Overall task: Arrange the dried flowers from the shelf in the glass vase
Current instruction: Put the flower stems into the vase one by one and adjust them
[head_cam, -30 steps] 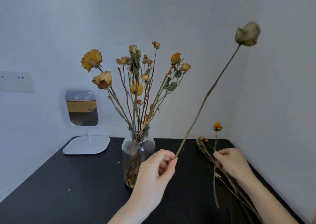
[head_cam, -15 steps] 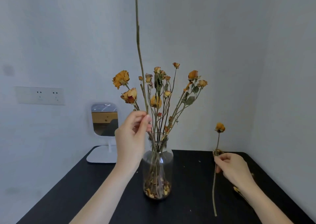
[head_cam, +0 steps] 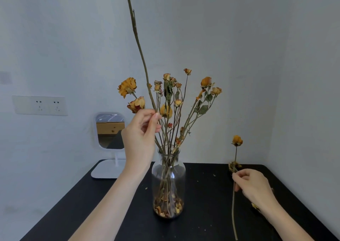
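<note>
A clear glass vase [head_cam: 168,178] stands mid-table, holding several dried yellow and orange roses [head_cam: 165,97]. My left hand [head_cam: 140,139] pinches a long bare stem [head_cam: 138,45] just above the vase mouth; the stem runs up out of the top of the frame, so its head is hidden. The stem's lower end reaches down among the stems at the vase neck. My right hand [head_cam: 252,185] grips a shorter stem with a small orange rose [head_cam: 237,140], held upright to the right of the vase. More dried stems [head_cam: 257,207] lie on the table under my right wrist.
The black table [head_cam: 103,213] sits in a white-walled corner. A small white standing mirror [head_cam: 110,130] is at the back left, with a wall socket plate [head_cam: 39,105] further left. Petal crumbs dot the tabletop near the vase.
My left hand carried the long stem from the right of the vase up and over to its left side, then lowered its end into the vase mouth. My right hand kept holding the short rose.
</note>
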